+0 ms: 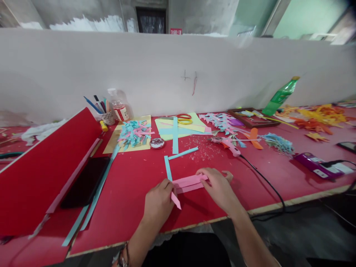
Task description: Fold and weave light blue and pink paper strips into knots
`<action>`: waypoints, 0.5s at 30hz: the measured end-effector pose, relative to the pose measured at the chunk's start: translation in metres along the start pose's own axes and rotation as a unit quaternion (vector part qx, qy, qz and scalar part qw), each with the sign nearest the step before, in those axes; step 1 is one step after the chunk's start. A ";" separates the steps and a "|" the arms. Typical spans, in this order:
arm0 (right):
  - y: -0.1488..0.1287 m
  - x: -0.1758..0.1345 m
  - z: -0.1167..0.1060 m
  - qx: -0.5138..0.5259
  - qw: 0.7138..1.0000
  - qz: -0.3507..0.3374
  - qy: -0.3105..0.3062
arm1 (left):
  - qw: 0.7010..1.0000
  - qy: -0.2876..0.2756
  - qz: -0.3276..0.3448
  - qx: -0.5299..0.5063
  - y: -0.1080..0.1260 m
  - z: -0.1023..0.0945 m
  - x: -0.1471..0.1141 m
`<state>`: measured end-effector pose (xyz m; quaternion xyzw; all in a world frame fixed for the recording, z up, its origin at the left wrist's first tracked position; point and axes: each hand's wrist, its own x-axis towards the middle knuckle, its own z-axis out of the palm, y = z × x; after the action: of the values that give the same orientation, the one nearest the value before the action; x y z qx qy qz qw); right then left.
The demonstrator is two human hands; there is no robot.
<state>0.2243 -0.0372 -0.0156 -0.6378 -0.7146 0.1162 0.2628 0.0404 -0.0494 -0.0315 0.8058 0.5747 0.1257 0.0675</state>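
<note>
A folded strip of pink paper (189,183) stretches between my two hands, just above the red table near its front edge. My left hand (159,200) closes on its left end, where a pointed pink tail hangs below the fingers. At the right end, my right hand (218,185) pinches the paper between thumb and fingers. Beyond my left hand lies a light-blue paper strip (168,167), its near end beside the pink paper. Another blue strip (183,152) lies slanted behind it, and a wider blue strip (175,137) farther back.
A pink glue gun (226,144) with a black cord lies right of centre. Scissors (183,118) rest on paper sheets at the back. A black phone (86,181) and a red board (50,178) are left; a green bottle (280,97) leans at the back right.
</note>
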 end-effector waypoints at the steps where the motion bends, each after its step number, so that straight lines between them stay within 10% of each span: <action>1: -0.001 0.000 0.001 -0.010 1.000 -0.009 0.003 | 1.000 -0.002 0.001 -0.006 0.000 -0.001 0.000; 7: -0.004 0.003 -0.010 0.009 1.000 0.008 0.025 | 1.000 -0.012 -0.001 -0.026 0.000 -0.002 -0.001; 15: -0.023 0.011 -0.012 0.359 0.932 -0.010 -0.052 | 1.000 0.015 0.008 -0.025 -0.001 0.000 -0.001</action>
<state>0.2099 -0.0325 0.0082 -0.4869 -0.6442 0.3952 0.4380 0.0393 -0.0497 -0.0319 0.8065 0.5658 0.1528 0.0779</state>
